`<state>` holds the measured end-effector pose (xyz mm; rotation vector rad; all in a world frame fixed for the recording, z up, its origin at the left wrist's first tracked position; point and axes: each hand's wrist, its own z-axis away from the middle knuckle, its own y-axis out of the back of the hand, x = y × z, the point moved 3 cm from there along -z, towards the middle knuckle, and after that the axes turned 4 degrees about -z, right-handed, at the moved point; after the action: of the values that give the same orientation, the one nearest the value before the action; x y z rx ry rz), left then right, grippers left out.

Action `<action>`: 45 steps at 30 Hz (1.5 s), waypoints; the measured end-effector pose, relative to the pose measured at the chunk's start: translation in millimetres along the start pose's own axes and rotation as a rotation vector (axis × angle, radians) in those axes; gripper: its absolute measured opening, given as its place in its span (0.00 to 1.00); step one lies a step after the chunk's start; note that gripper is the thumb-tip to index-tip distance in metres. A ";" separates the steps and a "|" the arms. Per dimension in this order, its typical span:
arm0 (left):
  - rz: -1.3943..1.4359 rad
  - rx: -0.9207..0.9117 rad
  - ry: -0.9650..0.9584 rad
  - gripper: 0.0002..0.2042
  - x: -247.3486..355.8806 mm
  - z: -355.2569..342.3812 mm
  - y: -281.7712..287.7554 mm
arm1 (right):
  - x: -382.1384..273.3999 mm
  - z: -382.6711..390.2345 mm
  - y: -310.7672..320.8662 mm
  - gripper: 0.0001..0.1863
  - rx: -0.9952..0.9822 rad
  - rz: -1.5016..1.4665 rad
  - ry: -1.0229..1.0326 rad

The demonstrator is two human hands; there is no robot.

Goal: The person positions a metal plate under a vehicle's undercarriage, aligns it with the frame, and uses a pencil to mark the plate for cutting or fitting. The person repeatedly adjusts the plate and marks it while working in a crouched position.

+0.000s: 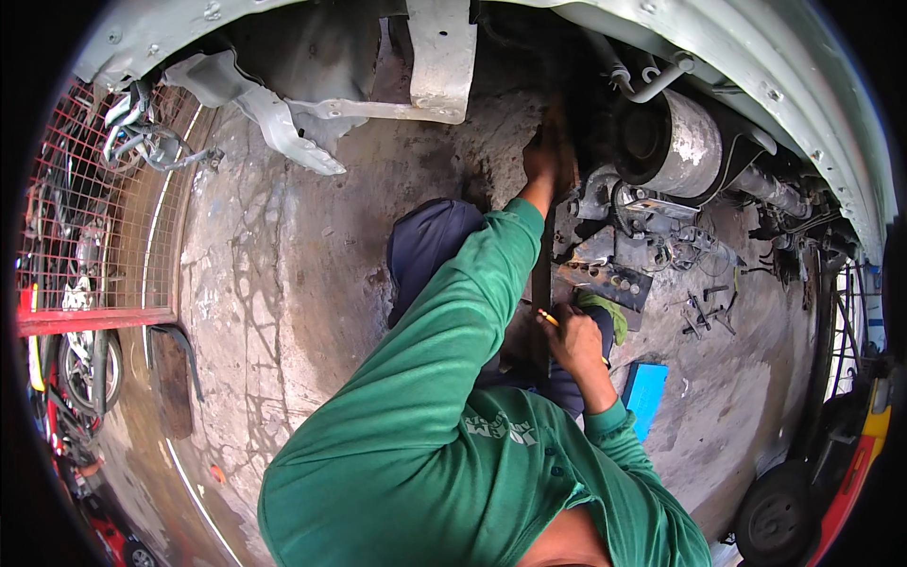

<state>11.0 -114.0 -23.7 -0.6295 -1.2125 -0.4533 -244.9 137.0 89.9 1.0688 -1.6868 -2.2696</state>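
Note:
My left hand (548,156) reaches up into the shadow under a pale metal vehicle body (439,52), at the upper end of a long dark flat bar (541,274); its fingers are too dark to make out. My right hand (576,340) is closed on a slim yellow tool (549,317), beside the bar's lower part. To the right of the bar lie a dark plate with holes (609,282) and a green cloth (616,319). A flat blue object (644,397) rests on the concrete by my right forearm.
A cylindrical exhaust part (685,146) hangs at upper right. Metal tools (709,307) are scattered on the floor (246,283) at right. A red wire-mesh fence (94,319), with motorbikes (90,369) beside it, stands at left. A wheel (775,515) is at lower right.

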 end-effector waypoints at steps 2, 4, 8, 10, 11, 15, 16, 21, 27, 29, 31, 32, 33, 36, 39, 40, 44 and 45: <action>-0.005 0.014 -0.038 0.38 -0.2 11.2 -10.3 | -20.8 7.0 44.1 0.20 -0.195 -0.047 0.013; -0.030 0.021 -0.043 0.37 3.7 19.3 -14.1 | -49.1 15.2 93.8 0.24 -0.254 -0.231 0.137; -0.122 0.032 -0.026 0.35 17.9 29.4 -8.6 | -86.1 18.7 179.2 0.34 0.002 -0.535 0.489; -0.133 0.027 -0.047 0.34 27.6 37.0 -13.8 | -90.4 20.8 206.2 0.37 0.060 -0.517 0.420; -0.139 0.024 -0.056 0.34 30.7 41.4 -15.9 | -88.5 17.6 204.1 0.31 0.191 -0.580 0.396; -0.124 0.037 -0.039 0.33 22.6 29.5 4.2 | -108.0 -26.3 174.4 0.15 0.214 -0.197 0.433; -0.120 0.021 -0.021 0.33 26.4 31.4 -1.1 | -101.3 -35.3 164.2 0.17 0.235 -0.099 0.466; -0.209 0.018 -0.043 0.33 43.2 44.3 -2.1 | -93.8 -72.5 128.1 0.23 0.301 0.163 0.618; -0.272 -0.018 -0.018 0.33 48.3 43.8 0.4 | -89.6 -91.4 96.2 0.17 0.329 0.286 0.623; -0.251 -0.031 -0.002 0.33 43.8 41.4 -1.8 | -90.2 -94.0 93.8 0.16 0.344 0.332 0.626; -0.213 -0.041 0.015 0.33 36.8 34.2 1.4 | -96.8 -95.7 93.0 0.16 0.360 0.372 0.630; -0.205 -0.040 0.014 0.33 34.2 30.4 3.3 | -99.0 -96.7 91.5 0.16 0.360 0.392 0.623; -0.194 -0.048 0.016 0.33 33.6 30.3 1.3 | -98.3 -97.3 90.6 0.16 0.362 0.419 0.609; -0.211 -0.051 0.005 0.33 35.3 33.2 -1.9 | -99.6 -97.9 91.6 0.18 0.352 0.496 0.606; -0.235 -0.043 -0.007 0.33 40.0 38.9 -2.7 | -101.7 -98.8 93.5 0.18 0.346 0.536 0.612; -0.231 -0.032 -0.025 0.33 41.0 39.4 -1.3 | -103.3 -99.3 93.7 0.18 0.346 0.541 0.616; -0.190 -0.038 -0.016 0.33 44.3 40.3 1.6 | -106.7 -104.4 93.8 0.17 0.326 0.597 0.623; -0.186 -0.038 -0.016 0.33 45.4 40.8 1.9 | -106.8 -105.7 92.7 0.17 0.330 0.608 0.622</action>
<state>-3.5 -85.1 28.1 -0.5561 -1.2862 -0.6294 -130.8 70.1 206.8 0.9847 -1.7919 -1.1674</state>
